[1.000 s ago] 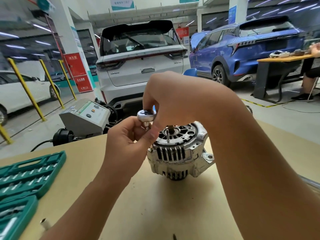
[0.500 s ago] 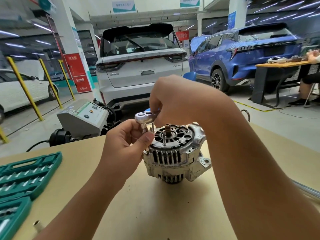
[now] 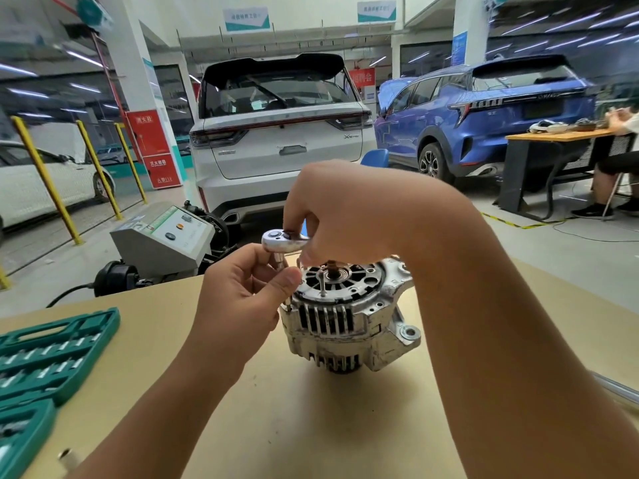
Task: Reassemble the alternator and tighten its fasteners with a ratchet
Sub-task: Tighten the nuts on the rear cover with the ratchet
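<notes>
Alternator (image 3: 349, 316), silver and finned, is sitting upright near the middle of the tan table (image 3: 311, 426), its vented end facing up with a short shaft rising from the centre.

We are looking through the single head view, down over two bare forearms. Our right hand (image 3: 349, 216) is reaching in from the right, its grip wrapping the handle of a chrome ratchet (image 3: 281, 240) so that only the round head is showing at the left of the fist. Our left hand (image 3: 249, 295) is coming up from below, its grip narrow, thumb and fingers pinching the socket or extension hanging under the ratchet head, just beside the housing's left rim. We cannot tell whether the socket is sitting on a fastener, because the fingers are hiding it. A thin stud is standing up from the top face, near the shaft.

We are judging the alternator to be heavy, rigid cast metal, unlikely to slide on its own but prone to twisting under ratchet torque; the mounting ears on its right side or the ribbed body look like the firmest places to hold, away from the shaft.

At the left edge, a green socket case (image 3: 52, 354) is lying open. Beyond the table, a grey machine (image 3: 162, 243), a white car (image 3: 280, 133) and a blue car (image 3: 484, 119) are standing.
</notes>
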`<act>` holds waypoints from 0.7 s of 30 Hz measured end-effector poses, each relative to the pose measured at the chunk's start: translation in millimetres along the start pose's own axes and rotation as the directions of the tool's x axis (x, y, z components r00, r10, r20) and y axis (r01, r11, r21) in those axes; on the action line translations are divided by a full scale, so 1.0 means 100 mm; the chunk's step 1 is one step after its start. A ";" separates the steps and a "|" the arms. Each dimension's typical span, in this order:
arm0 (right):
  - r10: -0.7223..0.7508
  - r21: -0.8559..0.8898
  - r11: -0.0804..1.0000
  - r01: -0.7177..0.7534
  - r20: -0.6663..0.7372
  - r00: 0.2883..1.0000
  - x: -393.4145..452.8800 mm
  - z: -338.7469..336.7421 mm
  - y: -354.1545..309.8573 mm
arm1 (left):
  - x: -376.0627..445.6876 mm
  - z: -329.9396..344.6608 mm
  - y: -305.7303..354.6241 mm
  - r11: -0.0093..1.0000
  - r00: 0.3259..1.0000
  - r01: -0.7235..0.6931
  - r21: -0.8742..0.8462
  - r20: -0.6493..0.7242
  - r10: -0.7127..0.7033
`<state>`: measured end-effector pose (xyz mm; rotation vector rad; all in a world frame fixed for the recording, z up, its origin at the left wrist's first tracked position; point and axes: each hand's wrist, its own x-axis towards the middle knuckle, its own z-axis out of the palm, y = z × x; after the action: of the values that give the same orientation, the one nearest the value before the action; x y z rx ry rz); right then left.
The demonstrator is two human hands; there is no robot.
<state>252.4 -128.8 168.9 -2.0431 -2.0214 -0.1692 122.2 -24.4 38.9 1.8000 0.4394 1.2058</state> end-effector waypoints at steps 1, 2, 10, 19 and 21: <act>0.003 -0.001 1.000 -0.003 -0.014 1.000 0.02 0.01 0.00 | 0.00 -0.01 0.01 1.000 1.000 -0.003 0.012 0.014 0.003; 0.006 -0.001 1.000 -0.006 -0.023 1.000 0.03 0.02 -0.01 | 0.01 -0.03 0.01 1.000 1.000 -0.008 0.021 0.028 0.008; -0.015 -0.027 1.000 0.013 -0.056 0.998 0.05 0.04 -0.05 | 0.03 -0.01 -0.02 0.999 1.000 0.011 -0.035 0.007 -0.011; -0.057 -0.013 0.998 0.056 -0.073 0.996 -0.02 0.01 -0.13 | 0.05 -0.08 -0.05 0.999 0.999 -0.041 -0.002 -0.003 0.041; -0.057 -0.006 0.998 0.057 -0.116 0.992 -0.01 0.02 -0.11 | 0.06 -0.08 -0.06 0.999 1.000 -0.011 -0.038 -0.017 0.011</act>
<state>241.4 -129.1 167.8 -1.9310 -2.0102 -0.2955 119.4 -13.3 37.7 1.7627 0.4137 1.2298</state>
